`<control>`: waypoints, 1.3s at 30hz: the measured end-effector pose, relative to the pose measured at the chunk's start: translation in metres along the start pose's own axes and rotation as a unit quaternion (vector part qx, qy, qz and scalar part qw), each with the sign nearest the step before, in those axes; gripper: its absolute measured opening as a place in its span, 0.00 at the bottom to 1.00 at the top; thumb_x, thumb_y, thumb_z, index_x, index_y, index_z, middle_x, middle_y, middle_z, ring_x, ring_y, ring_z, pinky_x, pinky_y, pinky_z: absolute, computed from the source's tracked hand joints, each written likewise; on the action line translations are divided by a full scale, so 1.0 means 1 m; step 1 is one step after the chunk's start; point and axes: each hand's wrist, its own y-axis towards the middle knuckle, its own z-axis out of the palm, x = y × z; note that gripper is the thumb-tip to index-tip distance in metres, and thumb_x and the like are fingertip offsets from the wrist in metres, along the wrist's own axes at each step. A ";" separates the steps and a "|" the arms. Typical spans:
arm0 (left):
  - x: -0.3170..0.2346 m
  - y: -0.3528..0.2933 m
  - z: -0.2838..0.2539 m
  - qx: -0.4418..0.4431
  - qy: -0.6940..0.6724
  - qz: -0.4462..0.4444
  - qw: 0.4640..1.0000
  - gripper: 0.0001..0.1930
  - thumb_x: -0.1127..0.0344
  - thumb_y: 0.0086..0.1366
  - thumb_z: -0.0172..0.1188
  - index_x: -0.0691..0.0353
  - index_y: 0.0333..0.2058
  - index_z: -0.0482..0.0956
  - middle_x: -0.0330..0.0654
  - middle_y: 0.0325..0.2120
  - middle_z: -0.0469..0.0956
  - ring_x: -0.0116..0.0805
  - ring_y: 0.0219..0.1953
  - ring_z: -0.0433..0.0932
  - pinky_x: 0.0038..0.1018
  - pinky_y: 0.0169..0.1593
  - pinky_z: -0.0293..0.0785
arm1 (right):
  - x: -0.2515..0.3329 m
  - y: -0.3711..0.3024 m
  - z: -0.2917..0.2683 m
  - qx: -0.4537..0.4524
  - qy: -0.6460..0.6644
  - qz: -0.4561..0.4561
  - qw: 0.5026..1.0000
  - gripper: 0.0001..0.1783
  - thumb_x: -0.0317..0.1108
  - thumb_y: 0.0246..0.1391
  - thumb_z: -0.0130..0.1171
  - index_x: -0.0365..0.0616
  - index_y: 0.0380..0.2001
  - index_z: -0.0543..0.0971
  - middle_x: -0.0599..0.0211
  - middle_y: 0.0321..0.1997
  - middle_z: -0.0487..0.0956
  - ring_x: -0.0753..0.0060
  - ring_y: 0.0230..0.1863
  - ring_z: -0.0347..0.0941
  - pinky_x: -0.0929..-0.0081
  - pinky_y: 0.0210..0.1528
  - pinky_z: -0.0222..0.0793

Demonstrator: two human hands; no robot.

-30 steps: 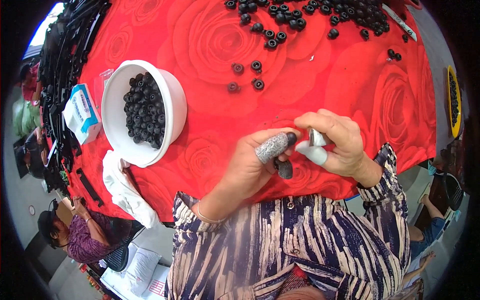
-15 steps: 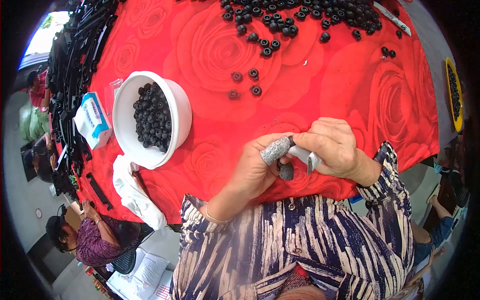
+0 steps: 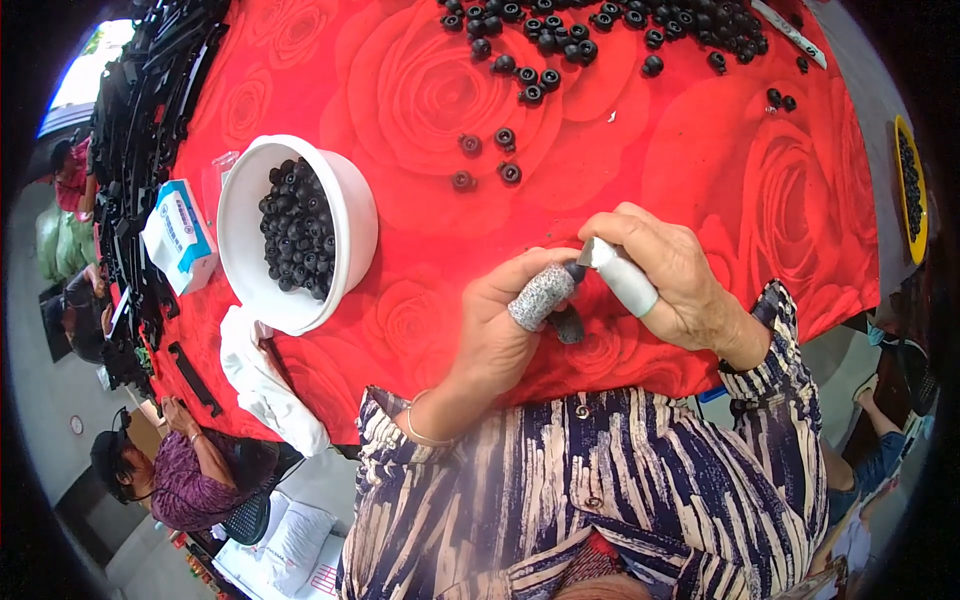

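My left hand (image 3: 495, 325) pinches a small round black piece (image 3: 575, 271), mostly hidden by the fingers. A grey speckled wrap (image 3: 541, 297) covers its thumb, and a dark cover shows on another finger. My right hand (image 3: 675, 275) is closed around a short knife (image 3: 627, 282) with a white wrapped handle. Its blade tip points left, right at the black piece; whether it touches cannot be told. Left of my hands, a white bowl (image 3: 358, 215) stands tilted in view, holding many similar black pieces (image 3: 298, 230).
Loose black pieces (image 3: 640, 20) lie heaped at the far edge of the red rose-patterned cloth (image 3: 420, 130). Black strips (image 3: 140, 150) pile up at left, near a blue-white box (image 3: 182, 235) and a white cloth (image 3: 265, 390). A yellow tray (image 3: 912, 190) is far right. Other people sit at left.
My right hand has turned the knife, so its blade now points at the black piece instead of down toward me. My left hand has shifted slightly left.
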 end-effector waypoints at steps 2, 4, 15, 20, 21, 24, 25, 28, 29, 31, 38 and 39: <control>0.001 0.001 -0.001 0.002 -0.003 0.006 1.000 0.12 0.73 0.61 0.56 0.66 0.44 0.77 0.35 0.33 0.74 0.19 0.31 0.70 0.15 0.36 0.66 | 0.000 0.000 0.000 0.012 -0.008 0.005 1.000 0.16 0.29 0.48 0.54 0.37 0.42 0.70 0.55 0.30 0.71 0.51 0.30 0.71 0.63 0.30 0.67; 0.001 0.001 0.000 0.002 0.007 0.013 1.000 0.12 0.73 0.61 0.56 0.67 0.44 0.77 0.35 0.34 0.74 0.19 0.31 0.70 0.15 0.36 0.66 | 0.000 0.000 0.002 0.003 -0.023 0.004 1.000 0.15 0.28 0.47 0.54 0.37 0.40 0.70 0.55 0.30 0.71 0.52 0.30 0.71 0.64 0.29 0.67; -0.002 0.002 0.001 -0.002 0.038 0.019 0.999 0.11 0.73 0.61 0.55 0.67 0.43 0.77 0.34 0.32 0.73 0.19 0.32 0.69 0.16 0.36 0.65 | 0.000 0.001 0.003 -0.002 -0.039 0.003 0.999 0.15 0.28 0.46 0.56 0.36 0.39 0.71 0.54 0.30 0.71 0.51 0.29 0.72 0.64 0.29 0.68; -0.002 0.002 0.002 -0.002 0.023 0.023 0.999 0.11 0.73 0.62 0.55 0.67 0.44 0.76 0.34 0.32 0.73 0.19 0.32 0.69 0.15 0.36 0.64 | -0.002 0.000 0.004 -0.007 -0.027 0.000 1.000 0.15 0.28 0.46 0.56 0.36 0.39 0.71 0.54 0.30 0.71 0.51 0.29 0.72 0.64 0.28 0.67; -0.002 0.002 0.002 -0.004 0.023 0.022 0.999 0.11 0.73 0.62 0.55 0.67 0.44 0.76 0.34 0.32 0.73 0.19 0.32 0.69 0.15 0.36 0.64 | -0.001 0.001 0.003 -0.002 -0.031 -0.002 1.000 0.14 0.28 0.47 0.56 0.36 0.39 0.71 0.54 0.30 0.71 0.51 0.28 0.72 0.64 0.28 0.67; -0.001 0.001 0.000 -0.005 0.011 0.005 1.000 0.12 0.73 0.62 0.55 0.67 0.44 0.76 0.34 0.33 0.73 0.19 0.32 0.69 0.15 0.36 0.65 | 0.000 0.002 0.002 0.005 -0.033 -0.001 0.999 0.14 0.28 0.47 0.56 0.36 0.38 0.71 0.55 0.29 0.71 0.52 0.28 0.71 0.65 0.28 0.67; 0.000 0.001 0.000 -0.006 0.003 0.001 1.000 0.12 0.73 0.62 0.55 0.67 0.44 0.76 0.34 0.33 0.74 0.19 0.32 0.69 0.15 0.36 0.65 | 0.000 0.002 0.002 0.006 -0.032 0.001 0.999 0.14 0.28 0.47 0.56 0.36 0.38 0.71 0.55 0.29 0.71 0.52 0.28 0.71 0.65 0.28 0.67; 0.000 0.001 0.001 -0.009 0.002 -0.002 1.000 0.12 0.72 0.62 0.55 0.68 0.44 0.76 0.34 0.33 0.74 0.19 0.32 0.70 0.16 0.36 0.66 | 0.000 0.001 0.002 0.004 -0.034 0.003 0.999 0.13 0.28 0.47 0.56 0.36 0.38 0.71 0.55 0.28 0.71 0.52 0.28 0.71 0.65 0.27 0.67; -0.001 0.002 0.001 -0.011 0.011 0.000 1.000 0.12 0.73 0.62 0.55 0.68 0.44 0.76 0.35 0.34 0.74 0.19 0.32 0.70 0.16 0.36 0.66 | 0.001 0.001 0.001 0.004 -0.034 0.004 0.999 0.13 0.28 0.47 0.56 0.36 0.38 0.71 0.55 0.28 0.71 0.52 0.28 0.71 0.65 0.27 0.67; -0.001 0.001 0.000 -0.008 0.006 -0.001 1.000 0.12 0.73 0.62 0.55 0.68 0.44 0.76 0.35 0.34 0.74 0.19 0.32 0.70 0.16 0.36 0.66 | 0.002 0.002 0.001 0.012 -0.031 0.006 0.999 0.13 0.29 0.47 0.56 0.36 0.37 0.71 0.56 0.28 0.71 0.53 0.28 0.71 0.65 0.27 0.67; 0.000 0.001 -0.002 0.010 0.009 0.008 1.000 0.12 0.72 0.62 0.55 0.68 0.44 0.76 0.36 0.33 0.74 0.20 0.32 0.70 0.16 0.36 0.66 | -0.004 0.002 0.001 0.021 -0.013 -0.016 1.000 0.12 0.29 0.47 0.56 0.37 0.36 0.71 0.56 0.27 0.71 0.53 0.27 0.71 0.65 0.27 0.66; -0.001 0.001 -0.001 0.011 0.009 0.008 1.000 0.12 0.72 0.62 0.55 0.68 0.44 0.76 0.36 0.33 0.74 0.20 0.32 0.70 0.16 0.36 0.66 | -0.002 0.002 0.000 0.037 -0.011 -0.015 0.999 0.12 0.29 0.47 0.57 0.37 0.36 0.72 0.56 0.27 0.71 0.53 0.27 0.71 0.65 0.26 0.66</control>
